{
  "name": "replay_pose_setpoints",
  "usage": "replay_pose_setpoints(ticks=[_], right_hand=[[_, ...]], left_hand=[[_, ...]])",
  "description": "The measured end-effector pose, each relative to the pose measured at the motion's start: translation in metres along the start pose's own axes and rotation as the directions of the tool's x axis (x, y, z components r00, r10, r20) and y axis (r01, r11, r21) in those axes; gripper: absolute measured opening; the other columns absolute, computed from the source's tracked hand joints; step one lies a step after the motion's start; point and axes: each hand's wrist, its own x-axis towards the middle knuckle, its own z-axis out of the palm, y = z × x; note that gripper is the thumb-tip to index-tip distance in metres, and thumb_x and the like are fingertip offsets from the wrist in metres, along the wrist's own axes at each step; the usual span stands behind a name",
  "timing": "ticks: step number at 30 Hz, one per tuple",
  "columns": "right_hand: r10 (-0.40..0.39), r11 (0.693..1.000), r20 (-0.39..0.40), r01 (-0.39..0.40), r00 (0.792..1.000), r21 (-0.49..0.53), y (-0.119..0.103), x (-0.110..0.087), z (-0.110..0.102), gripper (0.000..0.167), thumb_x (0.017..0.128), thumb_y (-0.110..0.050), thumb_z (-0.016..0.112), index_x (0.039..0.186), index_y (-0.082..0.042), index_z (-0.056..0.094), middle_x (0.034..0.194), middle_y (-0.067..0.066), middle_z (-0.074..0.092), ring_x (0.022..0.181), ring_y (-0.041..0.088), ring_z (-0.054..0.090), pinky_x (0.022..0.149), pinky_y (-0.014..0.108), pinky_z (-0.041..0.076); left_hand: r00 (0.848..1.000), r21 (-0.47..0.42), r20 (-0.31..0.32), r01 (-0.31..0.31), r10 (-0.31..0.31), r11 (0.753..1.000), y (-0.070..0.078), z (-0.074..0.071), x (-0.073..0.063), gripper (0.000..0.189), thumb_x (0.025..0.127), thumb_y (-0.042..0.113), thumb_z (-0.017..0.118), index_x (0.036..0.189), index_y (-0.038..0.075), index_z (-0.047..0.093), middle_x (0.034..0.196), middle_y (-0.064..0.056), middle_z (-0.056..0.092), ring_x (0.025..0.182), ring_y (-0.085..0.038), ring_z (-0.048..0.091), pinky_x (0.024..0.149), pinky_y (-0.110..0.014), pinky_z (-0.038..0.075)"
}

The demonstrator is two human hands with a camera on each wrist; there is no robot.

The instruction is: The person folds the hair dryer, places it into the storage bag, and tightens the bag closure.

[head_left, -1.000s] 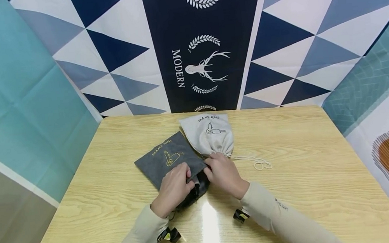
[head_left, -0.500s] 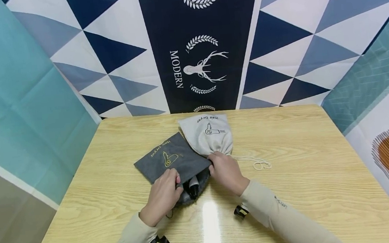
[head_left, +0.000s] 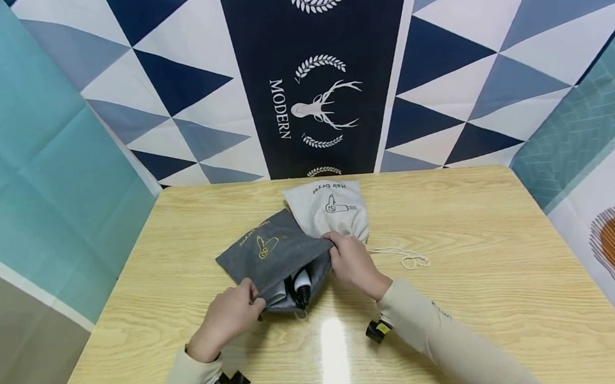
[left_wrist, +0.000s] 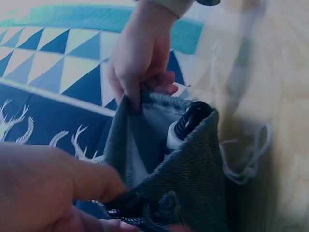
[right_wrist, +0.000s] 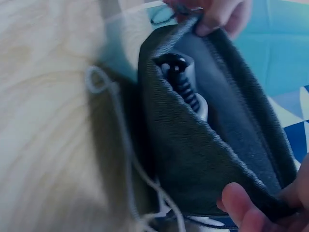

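A dark grey drawstring bag [head_left: 277,253], printed with "Hair Dryer" and a dryer outline in gold, lies with its mouth toward me. My left hand [head_left: 230,315] pinches the left end of its rim, while my right hand [head_left: 352,266] grips the right end. Between them the mouth gapes. Inside, a hair dryer [head_left: 302,281] shows a white handle end and a black ribbed cord sleeve; the rest of it is hidden by the cloth. In the right wrist view the dryer's handle [right_wrist: 202,107] and coiled black cord sit within the bag's opening.
A pale drawstring bag [head_left: 331,211], also printed "Hair Dryer", lies behind, touching the dark bag. Its white cord [head_left: 411,260] trails right on the wooden table [head_left: 462,300]. Patterned cloth [head_left: 327,103] hangs behind the table's far edge.
My left hand has moved left and toward me along with the bag's rim. The mouth has widened, and more of the dryer's white handle shows. The right hand has barely moved.
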Motion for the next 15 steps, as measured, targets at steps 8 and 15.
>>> replay_pose_setpoints(ticks=[8,15], right_hand=[[-0.044,0.999,0.138,0.040,0.989,0.034,-0.021,0.026,-0.023,0.032,0.093,0.002,0.044,0.113,0.000,0.069,0.090,0.014,0.073,0.066,0.017,0.067,0.068,0.030,0.053],[-0.047,0.999,0.190,0.042,0.981,0.029,-0.033,0.053,-0.051,0.027,0.095,-0.003,0.044,0.102,-0.003,0.071,0.064,0.006,0.064,0.051,0.014,0.052,0.054,0.025,0.040]], left_hand=[[0.998,-0.313,0.046,0.061,-0.049,0.948,-0.016,-0.030,0.009,0.012,0.096,0.009,0.049,0.104,0.004,0.055,0.073,-0.007,0.066,0.059,-0.016,0.062,0.055,-0.029,0.048],[0.964,-0.373,-0.259,-0.038,-0.065,0.927,-0.016,-0.063,0.025,0.021,0.094,0.008,0.048,0.106,0.003,0.064,0.073,-0.007,0.060,0.056,-0.016,0.050,0.050,-0.027,0.039]])
